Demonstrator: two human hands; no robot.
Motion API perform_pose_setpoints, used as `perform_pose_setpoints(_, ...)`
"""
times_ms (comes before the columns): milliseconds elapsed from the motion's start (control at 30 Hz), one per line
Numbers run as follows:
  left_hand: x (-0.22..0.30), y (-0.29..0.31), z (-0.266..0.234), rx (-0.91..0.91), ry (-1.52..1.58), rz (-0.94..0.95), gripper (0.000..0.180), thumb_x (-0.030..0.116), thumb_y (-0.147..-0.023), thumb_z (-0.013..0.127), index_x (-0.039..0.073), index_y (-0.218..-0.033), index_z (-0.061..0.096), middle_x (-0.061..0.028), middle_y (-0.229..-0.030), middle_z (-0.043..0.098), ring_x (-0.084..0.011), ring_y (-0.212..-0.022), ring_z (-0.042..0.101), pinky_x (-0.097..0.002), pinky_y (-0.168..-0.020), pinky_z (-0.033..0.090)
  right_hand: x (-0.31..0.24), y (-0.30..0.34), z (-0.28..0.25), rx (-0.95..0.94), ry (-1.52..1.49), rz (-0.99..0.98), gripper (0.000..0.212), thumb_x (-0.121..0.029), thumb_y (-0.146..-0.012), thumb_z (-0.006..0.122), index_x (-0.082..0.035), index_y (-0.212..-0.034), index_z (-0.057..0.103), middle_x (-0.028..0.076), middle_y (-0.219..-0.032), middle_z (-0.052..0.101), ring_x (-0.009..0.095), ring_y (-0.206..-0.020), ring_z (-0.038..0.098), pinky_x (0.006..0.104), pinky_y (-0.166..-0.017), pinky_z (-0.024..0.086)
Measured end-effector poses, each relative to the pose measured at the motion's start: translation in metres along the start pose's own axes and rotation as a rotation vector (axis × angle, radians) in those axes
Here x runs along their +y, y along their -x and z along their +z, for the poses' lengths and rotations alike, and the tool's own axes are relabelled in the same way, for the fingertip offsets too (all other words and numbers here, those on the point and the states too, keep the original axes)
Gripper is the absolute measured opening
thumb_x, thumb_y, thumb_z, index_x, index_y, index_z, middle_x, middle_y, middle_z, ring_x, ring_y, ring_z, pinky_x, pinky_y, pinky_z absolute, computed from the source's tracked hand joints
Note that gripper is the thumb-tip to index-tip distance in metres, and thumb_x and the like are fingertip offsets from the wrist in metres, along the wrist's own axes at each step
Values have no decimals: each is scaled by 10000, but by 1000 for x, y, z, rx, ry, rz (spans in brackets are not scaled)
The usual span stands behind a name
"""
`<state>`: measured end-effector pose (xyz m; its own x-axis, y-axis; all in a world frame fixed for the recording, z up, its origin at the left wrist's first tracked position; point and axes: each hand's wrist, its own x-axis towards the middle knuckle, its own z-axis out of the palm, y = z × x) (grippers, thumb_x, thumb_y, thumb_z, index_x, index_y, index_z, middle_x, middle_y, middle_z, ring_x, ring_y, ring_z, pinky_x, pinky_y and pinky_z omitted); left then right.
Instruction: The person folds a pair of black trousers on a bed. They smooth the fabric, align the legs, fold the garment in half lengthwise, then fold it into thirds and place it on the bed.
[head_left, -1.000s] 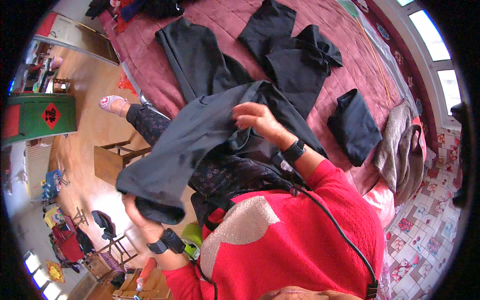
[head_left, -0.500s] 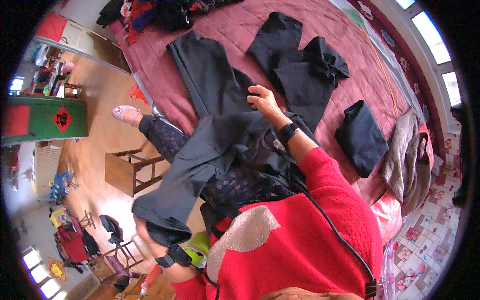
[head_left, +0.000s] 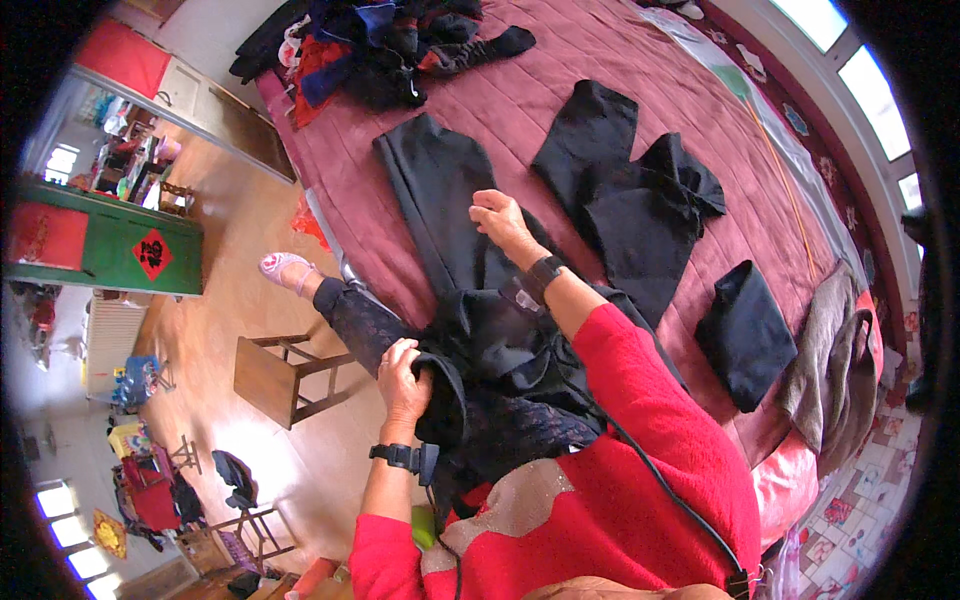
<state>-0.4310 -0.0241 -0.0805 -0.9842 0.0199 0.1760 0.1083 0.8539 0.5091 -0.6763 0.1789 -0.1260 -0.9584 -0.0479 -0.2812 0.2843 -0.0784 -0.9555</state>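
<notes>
My left hand (head_left: pixel 402 385) grips the end of a leg of a pair of black trousers, thumb and fingers closed round the cloth. The rest of this pair (head_left: pixel 500 335) lies bunched over my lap in dark floral trousers. My right hand (head_left: pixel 500 222) is above another stretch of black cloth (head_left: pixel 430 190) on the bed, its fingers curled in; whatever they may hold is hidden. Whether that cloth belongs to the pair in my lap I cannot tell. To the right lie spread black trousers (head_left: pixel 640 210) and a folded black garment (head_left: pixel 745 335).
A pink quilted bedspread (head_left: pixel 570 45) covers the bed. Dark, blue and red clothes (head_left: pixel 390 45) are piled at its far left, and a grey-brown garment (head_left: pixel 825 370) lies at the right edge. A wooden stool (head_left: pixel 270 380) stands on the floor to my left.
My left hand has moved up and right with the trouser leg, which is now gathered over my lap. My right hand's fingers have curled in. The view has shifted slightly.
</notes>
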Motion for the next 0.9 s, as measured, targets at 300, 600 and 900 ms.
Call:
perform_pose_setpoints(300, -11, -4, 8, -20, -54, -122, 244, 178, -749, 723, 61, -949, 646, -91, -1155, 661, -349, -1058, 596, -446, -904, 485, 15, -49, 85, 7, 496, -82, 372, -320, -829, 721, -6, -1021, 670, 165, -972, 723, 312, -929, 695, 397, -815, 541)
perform_pose_setpoints(600, -17, -7, 9, -39, -48, -166, 245, 153, -742, 722, 63, -959, 652, -80, -1173, 665, -335, -1080, 599, -440, -922, 480, 37, -51, 112, 12, 958, -130, 199, -182, -812, 622, -23, -927, 660, 215, -970, 703, 404, -941, 679, 476, -836, 535)
perform_pose_setpoints(900, -20, -5, 10, -21, -55, -138, 260, 149, -737, 726, 73, -971, 641, -81, -1174, 660, -335, -1090, 594, -438, -923, 477, 17, -42, 127, 12, 769, -246, 142, -186, -812, 615, -71, -893, 630, 216, -912, 696, 421, -899, 672, 506, -781, 526)
